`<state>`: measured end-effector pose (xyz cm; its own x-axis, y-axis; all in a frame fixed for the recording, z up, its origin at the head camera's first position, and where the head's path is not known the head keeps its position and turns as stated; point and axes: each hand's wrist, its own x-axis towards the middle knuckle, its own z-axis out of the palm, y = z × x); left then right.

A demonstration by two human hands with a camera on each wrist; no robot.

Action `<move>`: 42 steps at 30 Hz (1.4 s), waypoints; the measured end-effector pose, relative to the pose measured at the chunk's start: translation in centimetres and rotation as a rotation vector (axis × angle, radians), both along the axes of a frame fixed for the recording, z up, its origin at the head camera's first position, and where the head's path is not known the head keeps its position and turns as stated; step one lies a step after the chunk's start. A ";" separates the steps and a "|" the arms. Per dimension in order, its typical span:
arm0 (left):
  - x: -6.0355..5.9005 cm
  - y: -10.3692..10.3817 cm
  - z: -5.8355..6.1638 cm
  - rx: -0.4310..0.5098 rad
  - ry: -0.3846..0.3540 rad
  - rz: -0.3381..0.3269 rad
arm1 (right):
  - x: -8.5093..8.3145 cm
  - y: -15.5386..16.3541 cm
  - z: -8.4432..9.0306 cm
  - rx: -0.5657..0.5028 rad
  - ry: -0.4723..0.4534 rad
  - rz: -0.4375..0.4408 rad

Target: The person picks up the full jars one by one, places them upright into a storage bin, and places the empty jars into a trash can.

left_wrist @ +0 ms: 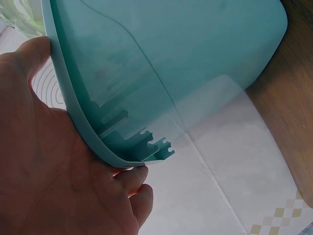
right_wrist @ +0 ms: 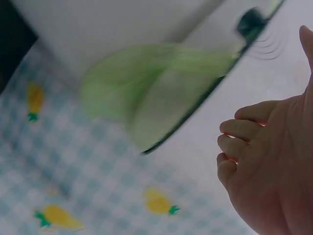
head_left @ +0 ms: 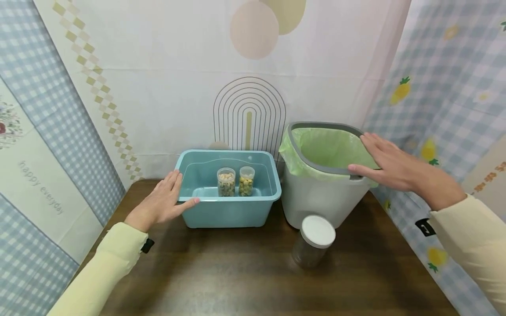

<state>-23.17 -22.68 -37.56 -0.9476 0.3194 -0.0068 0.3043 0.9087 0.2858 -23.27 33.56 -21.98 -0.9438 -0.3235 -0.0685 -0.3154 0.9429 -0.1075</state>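
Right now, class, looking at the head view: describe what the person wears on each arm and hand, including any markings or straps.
Both hands are bare: the left hand and the right hand wear no gloves or rings. Each arm is covered to the wrist by a pale yellow long sleeve. A small black strap piece sits at the left cuff, and a black patch with a white mark on the right sleeve.

Head cam looks down on table; wrist cams close: left shares blue tub (head_left: 229, 206), right shares bin (head_left: 316, 197).
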 end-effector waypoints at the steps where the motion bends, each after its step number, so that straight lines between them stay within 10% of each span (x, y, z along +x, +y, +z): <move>1: 0.0 0.0 0.0 0.000 0.002 -0.001 | -0.1 0.5 -0.4 -0.006 -0.007 -0.007; 24: 0.5 0.0 -0.4 -0.005 -0.025 -0.003 | -0.8 4.5 -4.8 -0.054 -0.027 -0.046; 42: 0.1 1.8 3.6 -0.041 0.031 -0.105 | -1.1 4.6 -4.1 -0.020 -0.002 -0.040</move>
